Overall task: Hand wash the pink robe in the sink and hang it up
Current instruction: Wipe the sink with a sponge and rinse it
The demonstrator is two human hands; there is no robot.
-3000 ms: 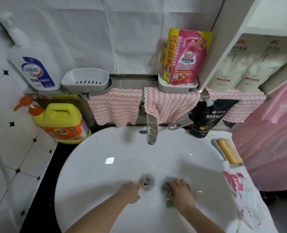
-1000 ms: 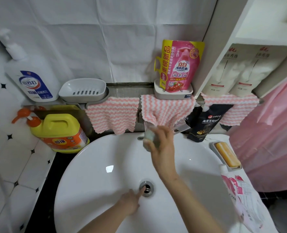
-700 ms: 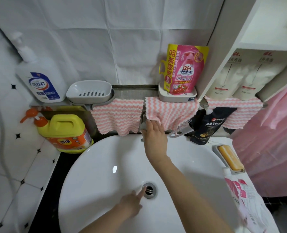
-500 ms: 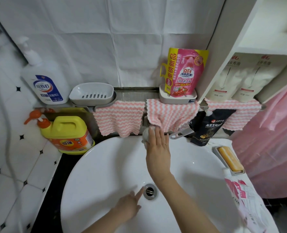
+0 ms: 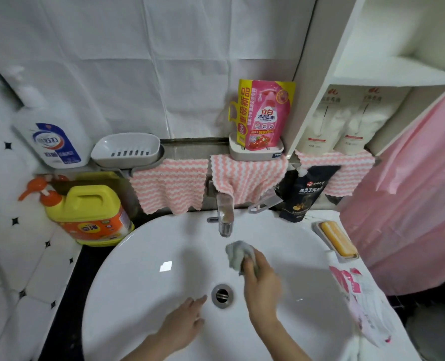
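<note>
One pink robe (image 5: 411,217) hanging lengthwise (far right), right hand (image 5: 261,280) gripping rag (image 5: 238,255).

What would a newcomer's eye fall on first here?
First, the white sink, where the right hand grips a grey cloth near the faucet and the left hand lies open beside the drain. Next come the bright pink pouch on the ledge behind and the yellow jug at the left.
</note>
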